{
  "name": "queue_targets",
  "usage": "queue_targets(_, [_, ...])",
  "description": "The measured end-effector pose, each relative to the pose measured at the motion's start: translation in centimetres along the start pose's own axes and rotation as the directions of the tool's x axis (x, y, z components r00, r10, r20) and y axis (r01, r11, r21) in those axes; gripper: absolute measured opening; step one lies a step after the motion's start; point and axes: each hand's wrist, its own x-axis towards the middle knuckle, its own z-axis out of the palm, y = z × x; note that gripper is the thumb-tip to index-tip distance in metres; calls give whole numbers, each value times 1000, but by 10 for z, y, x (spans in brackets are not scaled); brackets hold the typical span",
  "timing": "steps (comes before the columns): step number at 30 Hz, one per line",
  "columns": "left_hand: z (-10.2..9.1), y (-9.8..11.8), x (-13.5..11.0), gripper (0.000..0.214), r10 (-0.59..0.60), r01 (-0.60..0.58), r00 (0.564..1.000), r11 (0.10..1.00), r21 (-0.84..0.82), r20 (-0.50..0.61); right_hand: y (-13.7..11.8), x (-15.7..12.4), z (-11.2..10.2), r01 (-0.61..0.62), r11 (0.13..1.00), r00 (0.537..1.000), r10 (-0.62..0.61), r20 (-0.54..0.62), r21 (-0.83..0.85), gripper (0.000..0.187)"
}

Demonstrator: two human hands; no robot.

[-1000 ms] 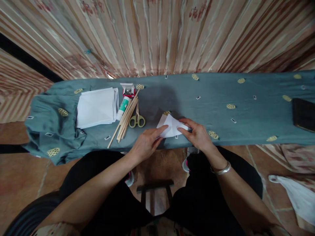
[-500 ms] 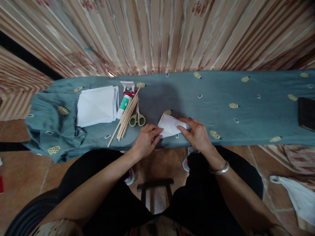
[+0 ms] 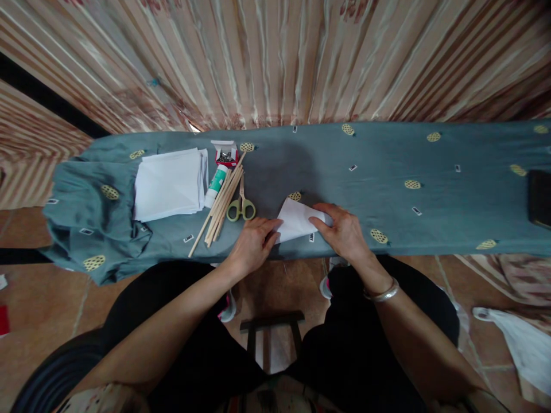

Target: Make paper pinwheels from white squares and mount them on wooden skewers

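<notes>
A folded sheet of white paper (image 3: 297, 221) lies near the front edge of the cloth-covered table, between my two hands. My left hand (image 3: 255, 242) pinches its left corner between thumb and fingers. On the other side, my right hand (image 3: 342, 228) grips the right end, thumb on top and fingers behind. Just left of the paper are scissors (image 3: 241, 207) with green handles. Wooden sticks (image 3: 222, 203) lie in a loose bundle beside them, next to a white and green glue stick (image 3: 216, 184).
A stack of white paper (image 3: 169, 184) lies at the left. Behind the glue stick stands a small open red box (image 3: 226, 155) of metal pieces. A dark object (image 3: 539, 198) rests at the table's right end. A striped curtain (image 3: 275, 63) hangs along the back edge.
My left hand has shifted slightly left and down along the paper's edge, and the paper's left side looks a little wider. The right hand keeps its grip.
</notes>
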Motion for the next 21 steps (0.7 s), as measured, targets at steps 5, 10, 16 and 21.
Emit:
queue_targets(5, [0, -2, 1, 29, 12, -12, 1000, 999, 38, 6, 0, 1, 0, 18, 1000, 1000, -18, -11, -11, 39])
queue_targets(10, [-1, -1, 3, 29, 6, -9, 999, 997, 73, 37, 1, 1, 2, 10, 1000, 1000, -10, -15, -18, 39])
queue_targets(16, [-3, 0, 4, 29, 3, -8, 999, 996, 91, 49, 1, 2, 2, 11, 1000, 1000, -11, 0, -20, 39])
queue_targets(21, [-5, 1, 4, 29, 1, -10, 998, 989, 147, 64, 0, 2, 3, 12, 999, 1000, -12, -6, -48, 41])
